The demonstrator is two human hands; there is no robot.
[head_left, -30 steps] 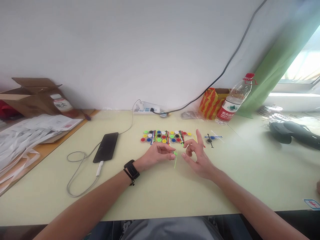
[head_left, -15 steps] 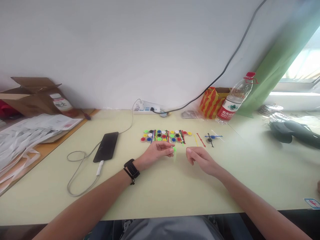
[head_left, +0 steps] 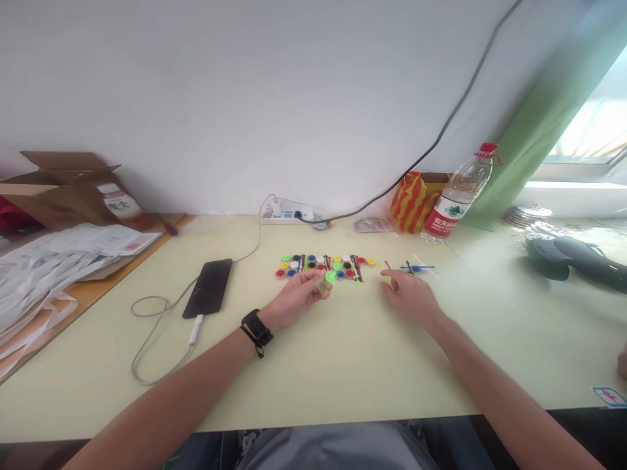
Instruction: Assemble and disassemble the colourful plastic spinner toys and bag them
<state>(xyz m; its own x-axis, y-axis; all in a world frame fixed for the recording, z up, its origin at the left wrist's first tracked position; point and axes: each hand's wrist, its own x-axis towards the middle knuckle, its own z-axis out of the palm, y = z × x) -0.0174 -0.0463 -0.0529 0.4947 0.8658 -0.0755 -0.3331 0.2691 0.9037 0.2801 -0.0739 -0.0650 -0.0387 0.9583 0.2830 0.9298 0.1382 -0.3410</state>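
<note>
Between the thumb and fingers of my left hand [head_left: 296, 298] is a small clear spinner base with a bright green centre [head_left: 330, 277], held tilted above the table. My right hand [head_left: 411, 299] rests low over the table, fingertips bent down on a thin yellow arrow [head_left: 381, 267]. Beside it the tip of a red arrow [head_left: 386, 264] shows, the rest covered by the hand. A blue arrow [head_left: 425, 267] lies just past my right knuckles, across a blue-centred base. Rows of round bases with coloured centres [head_left: 312, 266] lie behind my left hand, with bundled arrows [head_left: 356, 269] across them.
On the left lie a phone [head_left: 208, 287] with its cable, white straps [head_left: 44, 274] and a cardboard box [head_left: 63, 176]. A power strip [head_left: 287, 212] is by the wall. Back right stand a large water bottle [head_left: 453, 202] and a striped bag [head_left: 411, 202]; a dark handheld device [head_left: 573, 258] lies farther right.
My right hand has moved right and forward onto the yellow arrow. My left hand has drawn slightly left and turned the green-centred base so its face shows.
</note>
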